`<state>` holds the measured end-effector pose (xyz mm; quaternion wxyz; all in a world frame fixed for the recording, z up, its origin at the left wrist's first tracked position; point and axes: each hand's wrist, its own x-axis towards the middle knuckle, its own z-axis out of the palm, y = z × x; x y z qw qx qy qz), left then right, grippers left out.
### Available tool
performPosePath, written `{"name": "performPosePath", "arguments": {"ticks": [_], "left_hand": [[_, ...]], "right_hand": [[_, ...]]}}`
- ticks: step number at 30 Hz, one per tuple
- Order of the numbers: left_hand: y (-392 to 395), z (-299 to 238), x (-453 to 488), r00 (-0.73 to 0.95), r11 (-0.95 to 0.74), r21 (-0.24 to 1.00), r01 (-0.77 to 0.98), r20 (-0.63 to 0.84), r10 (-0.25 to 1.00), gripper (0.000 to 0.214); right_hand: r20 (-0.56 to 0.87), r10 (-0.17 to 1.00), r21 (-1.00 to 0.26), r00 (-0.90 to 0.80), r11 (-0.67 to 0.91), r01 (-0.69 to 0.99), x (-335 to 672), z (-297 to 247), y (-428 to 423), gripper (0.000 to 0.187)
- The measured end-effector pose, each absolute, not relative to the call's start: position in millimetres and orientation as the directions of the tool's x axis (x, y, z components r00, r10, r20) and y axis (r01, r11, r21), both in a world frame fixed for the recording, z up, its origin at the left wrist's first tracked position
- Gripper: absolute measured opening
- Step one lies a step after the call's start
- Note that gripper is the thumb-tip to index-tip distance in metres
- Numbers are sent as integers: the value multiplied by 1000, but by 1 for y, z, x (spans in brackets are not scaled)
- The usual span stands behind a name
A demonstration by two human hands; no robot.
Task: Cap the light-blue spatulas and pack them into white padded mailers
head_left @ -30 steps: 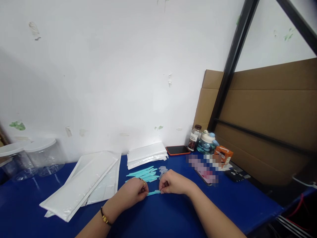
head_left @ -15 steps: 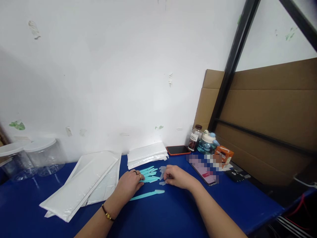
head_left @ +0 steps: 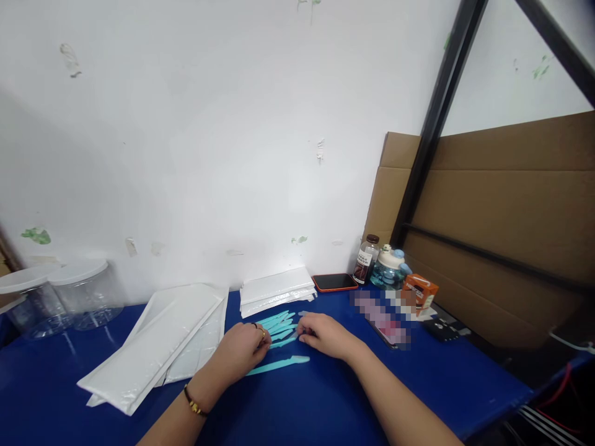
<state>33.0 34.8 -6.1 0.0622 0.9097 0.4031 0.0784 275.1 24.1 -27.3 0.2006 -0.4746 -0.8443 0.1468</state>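
Observation:
Several thin teal plastic sticks point(head_left: 279, 324) lie in a loose pile on the blue table point(head_left: 325, 402). One teal stick point(head_left: 277, 365) lies apart, nearer to me. My left hand point(head_left: 242, 353), with rings and a wrist bracelet, rests at the pile's left end, fingers curled on the end of a stick. My right hand point(head_left: 323, 335) is at the pile's right end, fingertips pinched on a stick's tip or a small clear cap; I cannot make out which.
White padded envelopes point(head_left: 162, 344) lie at the left, a smaller white stack point(head_left: 276, 288) behind the pile. Two clear lidded jars point(head_left: 60, 297) stand far left. A phone point(head_left: 333, 282), two bottles point(head_left: 379, 263), an orange box point(head_left: 419, 291) and cardboard point(head_left: 502, 217) are at the right.
One second ago both hands held a single teal stick between them. That stick now lies on the table nearer me, and both hands have moved back to the pile.

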Motion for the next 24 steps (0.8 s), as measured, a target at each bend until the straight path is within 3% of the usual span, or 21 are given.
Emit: {"name": "performPosePath", "arguments": {"ticks": [3, 7, 14, 24], "left_hand": [[33, -7, 33, 662, -651, 235, 721, 41, 748, 21], [33, -10, 34, 627, -595, 303, 744, -9, 779, 17], [39, -18, 31, 538, -422, 467, 777, -145, 830, 18], [40, -27, 33, 460, -362, 452, 815, -127, 879, 11]], "right_hand": [[237, 854, -394, -463, 520, 757, 269, -27, 25, 12], [176, 873, -373, -454, 486, 790, 268, -30, 29, 6], [142, 891, -501, -431, 441, 745, 273, -31, 29, 7], [2, 895, -702, -445, 319, 637, 279, -28, 24, 7]]}}
